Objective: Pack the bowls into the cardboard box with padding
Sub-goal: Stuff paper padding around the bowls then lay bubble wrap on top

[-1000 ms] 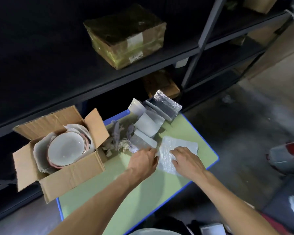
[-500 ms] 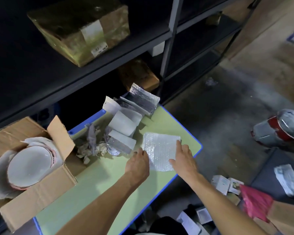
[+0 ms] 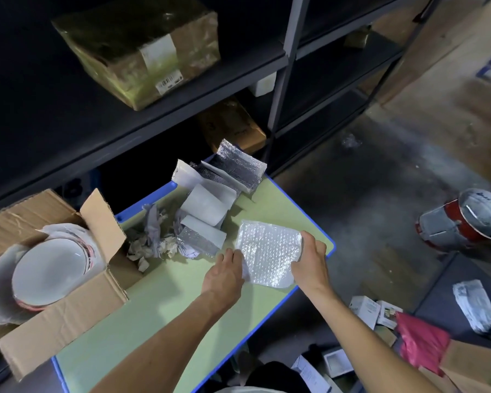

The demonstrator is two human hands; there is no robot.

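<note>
Change: a second ago the bubble wrap sheet (image 3: 270,253) lay flat under both hands. Now it is gathered up at both side edges, and its 3 o'clock edge curls off the table (image 3: 153,321).
Meaning: judged as a pick-up of the next padding layer; the sheet has not yet left for the box.
Left hand (image 3: 224,270): fingers closed on the sheet's 9 o'clock edge, pinching it, knuckles up.
Right hand (image 3: 309,259): curled round the 3 o'clock edge, thumb over the top corner, fingers under.
Sheet position: stretched between the two hands, at the table's 3 o'clock end, close to the blue rim.
Cardboard box (image 3: 54,327): at 9 o'clock of the hands and well apart from them, flaps open.
Bowls (image 3: 48,270): white, stacked inside the box, red trim showing at the rims. White wrapping lines the walls around them; the top bowl is uncovered.
Spare padding: foil pouches (image 3: 238,168) at 12 o'clock, foam sheets (image 3: 207,205) just nearer, crumpled paper (image 3: 150,242) at 10 o'clock beside the box flap.
Next move, judged: carry the sheet toward 9 o'clock and lay it over the top bowl. It is light and floppy, so holding both edges keeps it spread.
</note>
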